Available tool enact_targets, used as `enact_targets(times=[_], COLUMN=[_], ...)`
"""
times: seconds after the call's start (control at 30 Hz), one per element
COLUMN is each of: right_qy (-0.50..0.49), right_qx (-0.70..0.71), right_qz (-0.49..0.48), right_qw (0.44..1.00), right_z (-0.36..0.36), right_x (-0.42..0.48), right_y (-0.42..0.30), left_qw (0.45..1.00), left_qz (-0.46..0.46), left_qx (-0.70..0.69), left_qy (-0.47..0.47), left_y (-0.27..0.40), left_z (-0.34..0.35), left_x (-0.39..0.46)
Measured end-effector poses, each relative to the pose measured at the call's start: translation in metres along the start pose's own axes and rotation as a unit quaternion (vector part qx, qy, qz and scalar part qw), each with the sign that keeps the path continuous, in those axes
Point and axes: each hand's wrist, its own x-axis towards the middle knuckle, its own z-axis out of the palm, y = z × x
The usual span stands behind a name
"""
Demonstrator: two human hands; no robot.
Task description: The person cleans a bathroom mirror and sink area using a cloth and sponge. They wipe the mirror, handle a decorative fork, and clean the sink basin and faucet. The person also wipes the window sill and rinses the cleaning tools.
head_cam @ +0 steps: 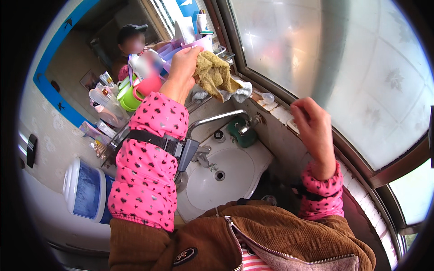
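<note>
My left hand (181,69) grips a mustard-coloured terry cloth (215,73) in front of the shelf by the mirror. A grey-white cloth (242,91) lies just behind and below it. Loosely curled, my right hand (313,125) is raised beside the window sill, and nothing shows in its fingers. Below and between both hands is a white washbasin (220,189) with a metal drain. A long chrome spout (220,117) crosses above the basin's back edge, and a shorter basin tap (202,155) is partly hidden by my left forearm.
Cups, including a green mug (130,97), and toiletries crowd the wire shelf under the mirror (98,44). A green container (244,132) and a dark-capped bottle (219,136) stand behind the basin. A small clear cup (268,98) sits on the sill by the frosted window (366,78).
</note>
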Motion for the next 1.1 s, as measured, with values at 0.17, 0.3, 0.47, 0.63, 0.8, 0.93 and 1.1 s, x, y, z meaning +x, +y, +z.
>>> enact_targets(times=[0.17,0.3,0.47,0.63,0.8,0.93,1.1], right_qy=[-0.011,-0.12,-0.153,-0.15,-0.174,-0.179,-0.134], right_qx=[-0.108,-0.07,0.017,0.056,0.176,0.342,0.445], right_qz=[-0.088,-0.102,-0.045,-0.021,-0.032,-0.035,0.16], right_qw=[0.99,0.985,0.987,0.987,0.968,0.922,0.871], right_z=[0.049,0.073,0.083,0.082,0.082,0.085,0.043], right_x=[0.006,-0.01,-0.014,-0.012,-0.021,-0.041,-0.061], right_y=[0.018,0.004,-0.005,-0.004,-0.014,-0.03,-0.021], left_qw=[1.0,0.999,0.994,0.978,0.982,0.979,0.929], left_qz=[-0.011,0.031,0.08,0.115,0.157,0.13,0.142], left_qx=[-0.012,0.002,0.067,0.159,0.099,0.104,0.144], left_qy=[0.001,0.013,0.035,0.074,0.021,-0.119,-0.31], left_y=[-0.004,-0.002,0.0,-0.01,0.002,-0.006,-0.036], left_z=[0.01,0.006,0.009,-0.002,0.011,0.054,0.069], left_x=[0.004,-0.013,-0.035,-0.038,-0.091,-0.16,-0.182])
